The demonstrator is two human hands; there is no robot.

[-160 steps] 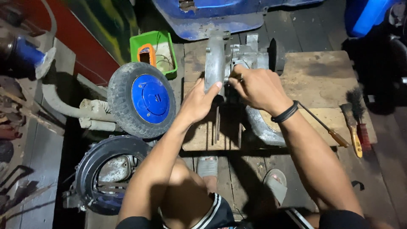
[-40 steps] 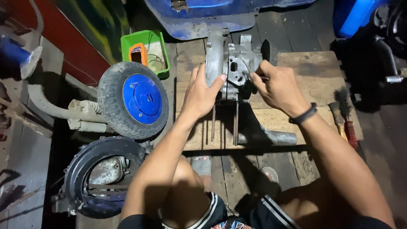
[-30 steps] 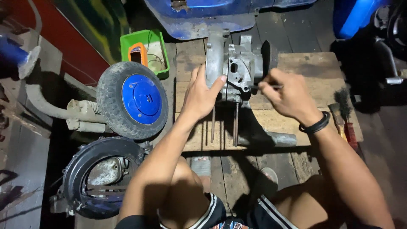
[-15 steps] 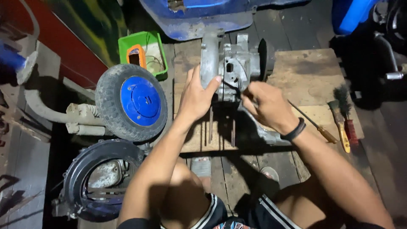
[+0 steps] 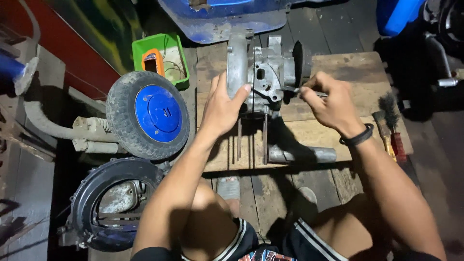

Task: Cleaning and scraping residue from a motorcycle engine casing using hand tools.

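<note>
Wheel (image 5: 147,115) left of engine (image 5: 263,77)

Grey engine casing (image 5: 266,77) is sitting by a black tyre (image 5: 147,115) with blue hub; green tray (image 5: 159,58); striped shorts (image 5: 270,241).
</note>
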